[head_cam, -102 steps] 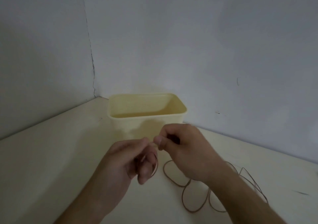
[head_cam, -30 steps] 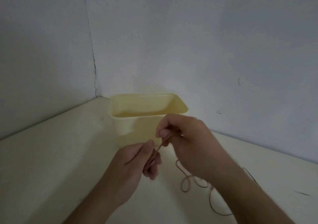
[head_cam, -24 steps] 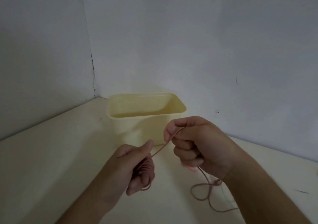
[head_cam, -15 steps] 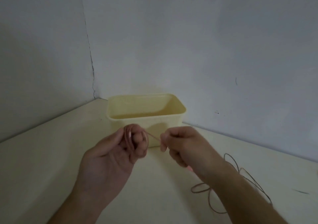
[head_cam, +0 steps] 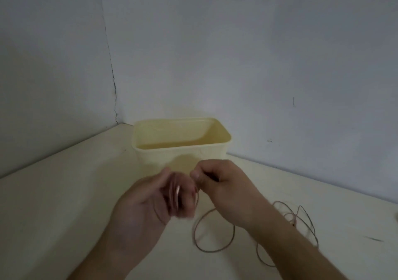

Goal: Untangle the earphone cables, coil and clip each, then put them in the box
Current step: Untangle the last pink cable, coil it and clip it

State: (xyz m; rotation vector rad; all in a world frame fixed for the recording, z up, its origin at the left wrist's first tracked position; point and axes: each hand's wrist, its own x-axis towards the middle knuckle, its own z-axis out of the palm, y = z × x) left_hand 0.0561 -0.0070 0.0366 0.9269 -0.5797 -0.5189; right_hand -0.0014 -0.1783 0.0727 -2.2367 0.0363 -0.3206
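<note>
A thin pinkish-brown earphone cable (head_cam: pixel 199 234) lies in loose loops on the pale tabletop, right of centre, trailing under my right forearm. Several turns of it are wound round the fingers of my left hand (head_cam: pixel 155 202), which holds that coil; the fingers are blurred. My right hand (head_cam: pixel 219 185) pinches the cable just beside the coil, thumb against forefinger. Both hands hover in front of the open cream plastic box (head_cam: pixel 181 155), which stands in the corner and shows nothing inside from here.
Grey walls meet in a corner behind the box. The tabletop (head_cam: pixel 53 204) spreads out to the left. A small dark mark (head_cam: pixel 373 239) lies on the table at the far right.
My right hand has brought the cable back to my left hand, laying another turn round its fingers. The loose loops on the table have shifted.
</note>
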